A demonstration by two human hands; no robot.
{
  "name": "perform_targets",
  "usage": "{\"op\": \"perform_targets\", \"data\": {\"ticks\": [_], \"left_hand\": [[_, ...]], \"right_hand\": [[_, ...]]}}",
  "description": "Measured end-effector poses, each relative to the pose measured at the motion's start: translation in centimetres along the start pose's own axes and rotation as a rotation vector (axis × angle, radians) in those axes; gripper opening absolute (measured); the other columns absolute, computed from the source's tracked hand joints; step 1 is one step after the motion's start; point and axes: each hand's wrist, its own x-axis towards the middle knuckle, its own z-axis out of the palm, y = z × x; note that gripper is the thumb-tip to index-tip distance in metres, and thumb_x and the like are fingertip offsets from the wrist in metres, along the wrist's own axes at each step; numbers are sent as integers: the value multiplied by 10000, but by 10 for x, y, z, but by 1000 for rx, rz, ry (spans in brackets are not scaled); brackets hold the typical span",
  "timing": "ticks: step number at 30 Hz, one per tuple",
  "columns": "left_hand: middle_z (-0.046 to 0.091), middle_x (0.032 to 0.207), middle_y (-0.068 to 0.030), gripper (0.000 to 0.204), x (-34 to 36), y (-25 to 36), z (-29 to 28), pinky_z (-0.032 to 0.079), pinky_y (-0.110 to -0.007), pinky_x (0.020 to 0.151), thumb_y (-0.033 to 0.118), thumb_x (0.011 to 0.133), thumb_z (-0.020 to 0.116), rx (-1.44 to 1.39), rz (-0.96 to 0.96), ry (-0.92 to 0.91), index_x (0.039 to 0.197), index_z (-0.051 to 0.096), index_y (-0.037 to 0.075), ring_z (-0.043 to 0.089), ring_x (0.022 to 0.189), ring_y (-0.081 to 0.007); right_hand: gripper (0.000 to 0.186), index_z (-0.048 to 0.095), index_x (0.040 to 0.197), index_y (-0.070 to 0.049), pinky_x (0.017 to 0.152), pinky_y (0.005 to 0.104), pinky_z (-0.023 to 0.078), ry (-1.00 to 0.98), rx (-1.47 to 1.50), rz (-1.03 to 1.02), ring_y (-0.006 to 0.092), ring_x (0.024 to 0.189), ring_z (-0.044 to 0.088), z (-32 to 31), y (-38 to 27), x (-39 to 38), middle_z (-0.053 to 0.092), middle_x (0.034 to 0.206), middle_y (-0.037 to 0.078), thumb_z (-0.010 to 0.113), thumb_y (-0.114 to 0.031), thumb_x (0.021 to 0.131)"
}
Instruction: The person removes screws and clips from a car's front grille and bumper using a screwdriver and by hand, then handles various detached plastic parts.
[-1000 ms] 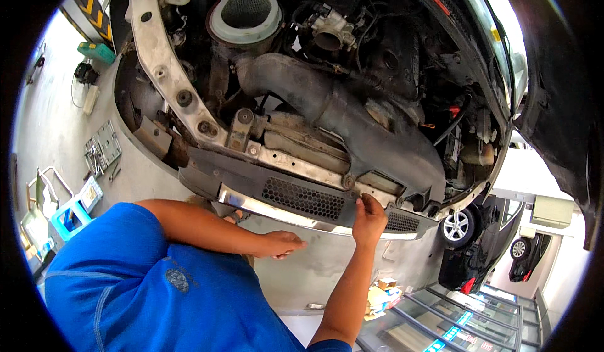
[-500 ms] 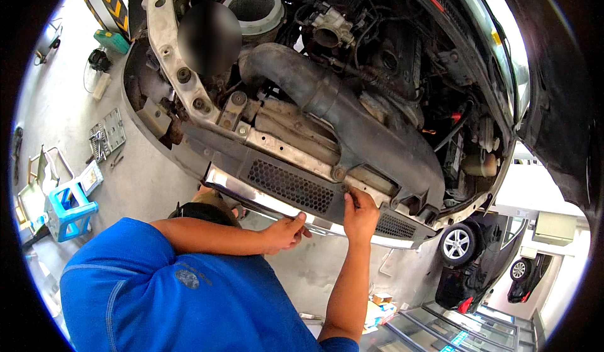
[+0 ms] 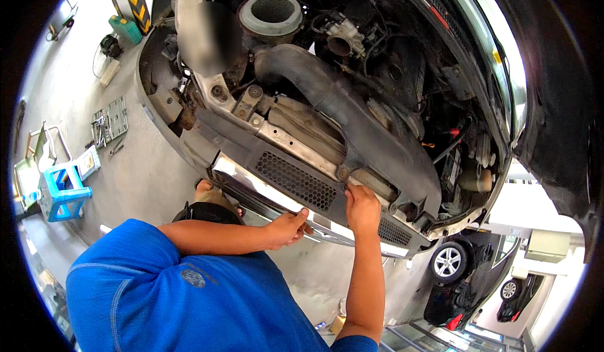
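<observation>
My left hand [image 3: 290, 228] is curled at the lower edge of the chrome-trimmed black grille panel [image 3: 296, 179], thumb up against the chrome strip [image 3: 251, 183]. My right hand [image 3: 360, 207] pinches at the panel's upper edge, just below a round mount [image 3: 343, 173] on the black intake duct [image 3: 371, 144]; whatever is between those fingertips is hidden. The panel runs along the front of an open engine bay, below a pale metal crossmember [image 3: 283, 139].
A blue plastic stool [image 3: 60, 191], an open socket set [image 3: 109, 123] and a green case [image 3: 126, 30] are on the floor at the left. A raised hood [image 3: 553, 113] fills the right side. Another car's wheel [image 3: 448, 262] shows at lower right.
My left hand has come up from below the panel onto its chrome edge. My right hand stays at the upper edge with slight shifts. The view has shifted a little.
</observation>
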Motion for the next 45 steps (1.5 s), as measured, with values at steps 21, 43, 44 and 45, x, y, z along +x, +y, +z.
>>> {"op": "perform_targets", "data": {"ticks": [21,43,44,45], "left_hand": [[367,550,13,688,-18,-23,-1,234,-255,364,610,926,354,-6,67,-100,873,602,-30,294,410,-92],[325,525,36,646,-15,-16,-6,206,-266,382,570,956,312,27,29,-24,890,597,-6,283,419,-91],[324,523,37,649,-15,-13,-5,206,-266,383,573,954,313,46,8,-22,893,598,-7,284,419,-91],[324,522,39,652,-17,-9,-5,205,-266,384,576,952,315,65,-14,-19,896,599,-7,284,419,-91]], "right_hand": [[333,582,840,-44,664,447,489,-261,-493,29,341,757,616,-9,-25,-8,619,811,159,557,-374,881],[304,595,804,-64,675,455,478,-219,-489,-220,323,744,635,-4,-14,-1,652,799,123,539,-352,885],[307,595,815,-61,674,458,477,-228,-509,-252,326,740,636,-3,-11,0,654,803,125,534,-354,887],[311,596,826,-58,673,461,476,-237,-530,-283,330,736,637,-1,-8,0,656,806,128,530,-355,890]]}}
